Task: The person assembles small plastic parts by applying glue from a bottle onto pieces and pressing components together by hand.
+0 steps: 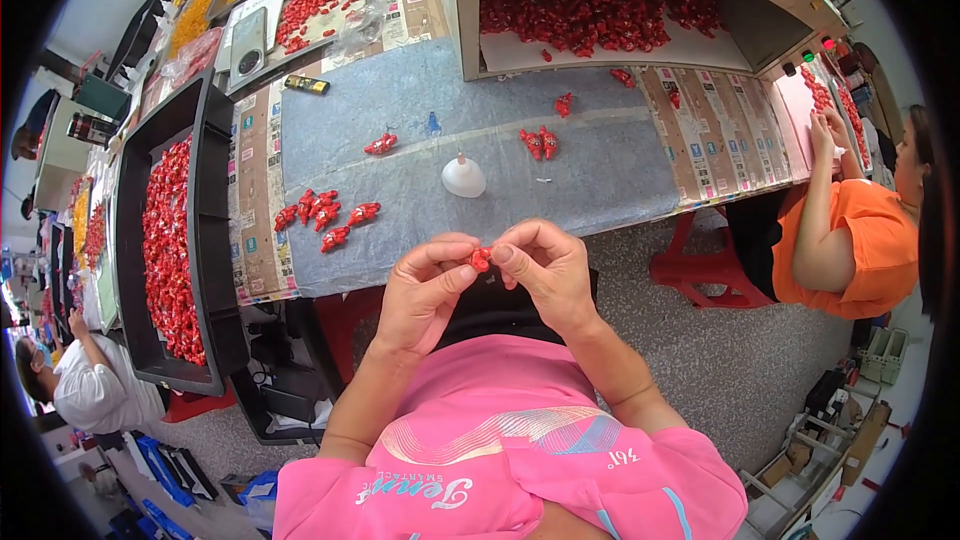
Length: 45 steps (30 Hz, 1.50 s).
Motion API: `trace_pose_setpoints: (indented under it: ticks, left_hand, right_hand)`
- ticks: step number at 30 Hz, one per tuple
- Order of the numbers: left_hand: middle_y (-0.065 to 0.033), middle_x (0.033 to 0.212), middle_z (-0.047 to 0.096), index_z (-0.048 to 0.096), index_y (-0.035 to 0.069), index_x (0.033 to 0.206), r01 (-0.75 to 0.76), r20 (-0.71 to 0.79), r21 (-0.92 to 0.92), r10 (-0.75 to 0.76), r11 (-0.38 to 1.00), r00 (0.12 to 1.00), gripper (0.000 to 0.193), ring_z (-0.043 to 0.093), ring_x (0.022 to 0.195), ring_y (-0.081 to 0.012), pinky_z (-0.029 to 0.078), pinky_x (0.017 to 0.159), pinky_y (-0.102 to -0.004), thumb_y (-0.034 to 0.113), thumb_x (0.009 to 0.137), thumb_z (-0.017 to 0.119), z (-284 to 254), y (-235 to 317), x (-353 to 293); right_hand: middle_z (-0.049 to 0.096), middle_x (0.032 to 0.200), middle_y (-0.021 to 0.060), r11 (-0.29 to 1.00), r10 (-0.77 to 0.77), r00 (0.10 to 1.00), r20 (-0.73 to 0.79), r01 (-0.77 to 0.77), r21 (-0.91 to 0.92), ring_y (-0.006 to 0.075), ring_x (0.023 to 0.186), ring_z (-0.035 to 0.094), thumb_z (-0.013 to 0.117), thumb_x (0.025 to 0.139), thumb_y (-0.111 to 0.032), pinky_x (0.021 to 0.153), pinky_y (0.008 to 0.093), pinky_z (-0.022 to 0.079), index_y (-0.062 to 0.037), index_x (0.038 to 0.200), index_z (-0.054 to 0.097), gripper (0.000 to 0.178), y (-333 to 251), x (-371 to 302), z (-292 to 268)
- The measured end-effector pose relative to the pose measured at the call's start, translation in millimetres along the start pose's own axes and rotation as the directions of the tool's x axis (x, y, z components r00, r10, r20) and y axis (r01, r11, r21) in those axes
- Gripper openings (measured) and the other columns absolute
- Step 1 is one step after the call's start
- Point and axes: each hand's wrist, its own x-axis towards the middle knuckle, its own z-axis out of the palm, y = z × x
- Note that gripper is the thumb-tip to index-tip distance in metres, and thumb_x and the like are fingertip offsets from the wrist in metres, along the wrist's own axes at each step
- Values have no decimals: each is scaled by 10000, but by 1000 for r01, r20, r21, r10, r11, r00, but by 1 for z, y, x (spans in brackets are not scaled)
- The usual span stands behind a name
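Observation:
Both of my hands meet just below the table's front edge, pinching one small red plastic piece (481, 259) between the fingertips. My left hand (425, 290) grips it from the left and my right hand (545, 270) from the right. On the blue-grey table cover (560, 170) lie a cluster of several red pieces (322, 213), a single one (380, 144) and a pair (538, 141). A small white cone-shaped bottle (463, 176) stands in the middle of the cover, just beyond my hands.
A long black tray (205, 270) full of red pieces lies at the left. A wooden box (600, 0) heaped with red pieces stands at the back. Metal trays (320, 0) sit far left. A person in orange (850, 240) works at the right, another at lower left (90, 380). A red stool (700, 265) stands nearby.

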Motion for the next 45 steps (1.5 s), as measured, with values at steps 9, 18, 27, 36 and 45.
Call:
trace_pose_setpoints:
  ticks: [9,18,27,36,45]
  left_hand:
    - [-101,1053,590,653,-3,946,-144,5,205,146,968,989,210,602,948,-167,493,863,-273,-113,768,644,3,-2,-1]
    - [-107,1017,614,684,16,906,-226,17,393,239,891,971,203,608,934,-170,508,842,-274,-111,748,668,4,-3,-4]
    - [-116,997,615,683,16,877,-266,38,424,276,866,960,225,628,893,-187,530,822,-291,-143,718,668,1,-6,-6]
    - [-96,982,626,702,36,888,-252,31,445,267,859,963,211,615,910,-162,518,824,-267,-112,740,674,3,-4,-10]
    - [-97,984,625,701,36,884,-265,30,457,282,849,959,213,614,916,-167,517,824,-270,-116,738,672,3,-4,-10]
  right_hand:
    - [613,757,16,993,-55,998,-28,52,-107,58,631,554,677,847,-144,555,188,454,-11,864,649,137,-2,-6,0]
    - [604,787,51,963,-175,984,16,175,-205,82,645,561,667,837,-85,562,204,456,18,851,651,106,-7,-7,-2]
    - [626,786,75,935,-212,970,118,237,-266,94,647,582,670,823,-58,563,212,468,27,842,650,89,-7,-4,-9]
    - [630,784,81,929,-231,963,137,260,-264,97,630,585,672,813,-42,550,211,470,24,839,651,75,-9,-4,-9]
    - [632,788,84,924,-237,962,137,266,-273,102,644,590,673,809,-35,558,214,473,22,843,653,69,-6,-5,-10]
